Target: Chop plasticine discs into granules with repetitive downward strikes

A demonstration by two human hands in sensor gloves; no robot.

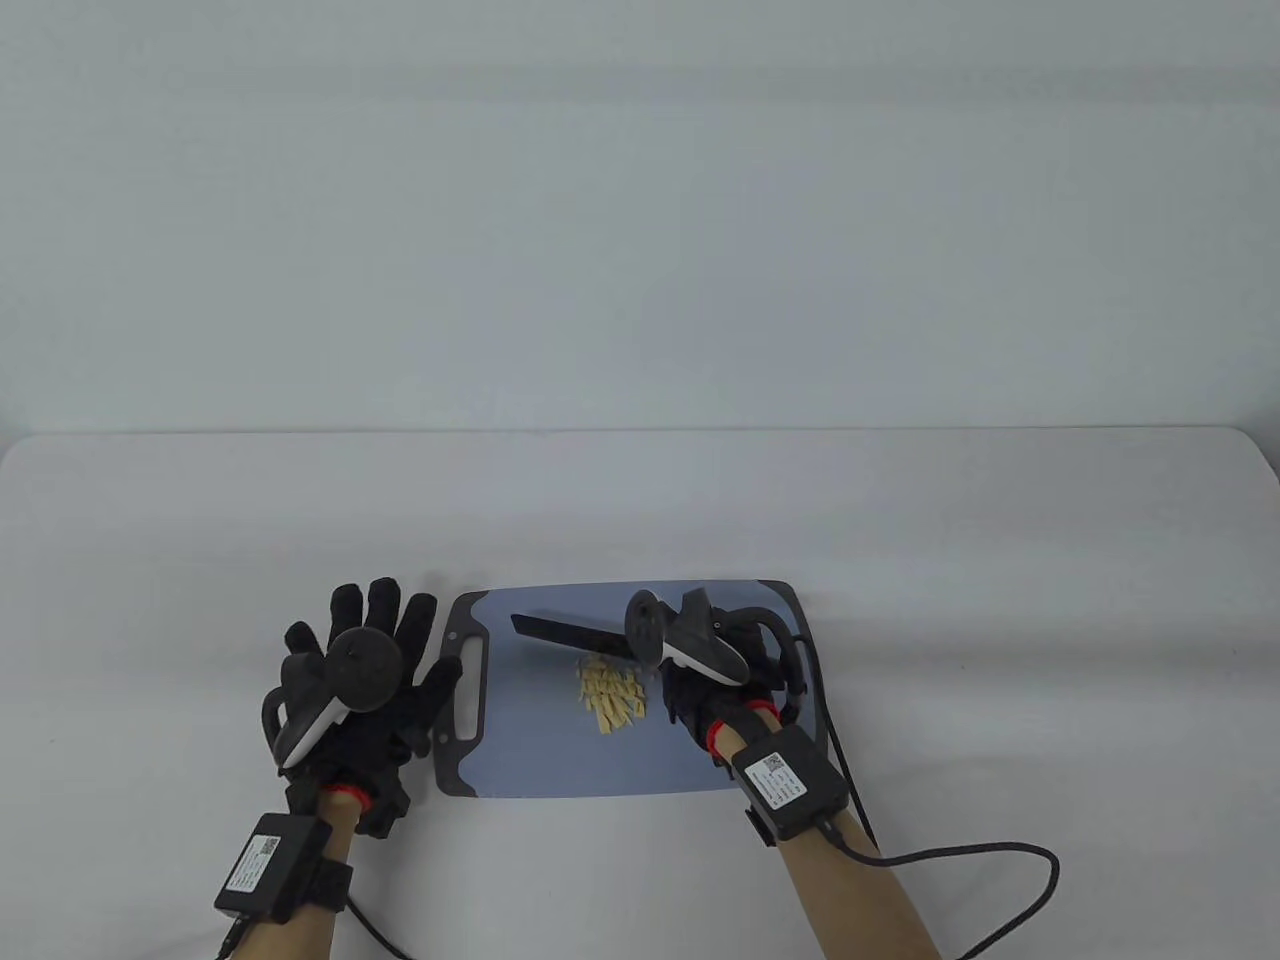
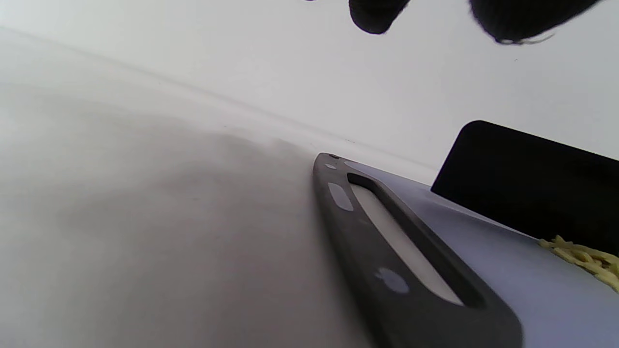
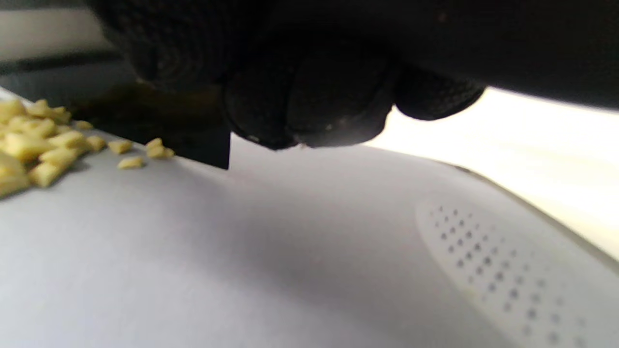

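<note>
Now, plasticine (image 1: 610, 697): pale yellow strips and bits, heaped mid-board.
Right hand (image 1: 712, 690): fingers wrap knife (image 1: 570, 634).
Left hand (image 1: 365, 680): fingers spread.
Desk (image 1: 200, 520): white; blue-grey cutting board (image 1: 540, 760).

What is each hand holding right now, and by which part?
The right hand grips the knife by its handle, which the glove hides. The left hand holds nothing; it lies spread beside the cutting board.

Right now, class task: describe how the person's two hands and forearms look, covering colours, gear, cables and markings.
The left hand and the right hand both wear black knit gloves, and each has a black-and-white tracker strapped to its back. There is a red band at each wrist. Each bare forearm carries a black box with a white label. Black cables run back from the boxes.
</note>
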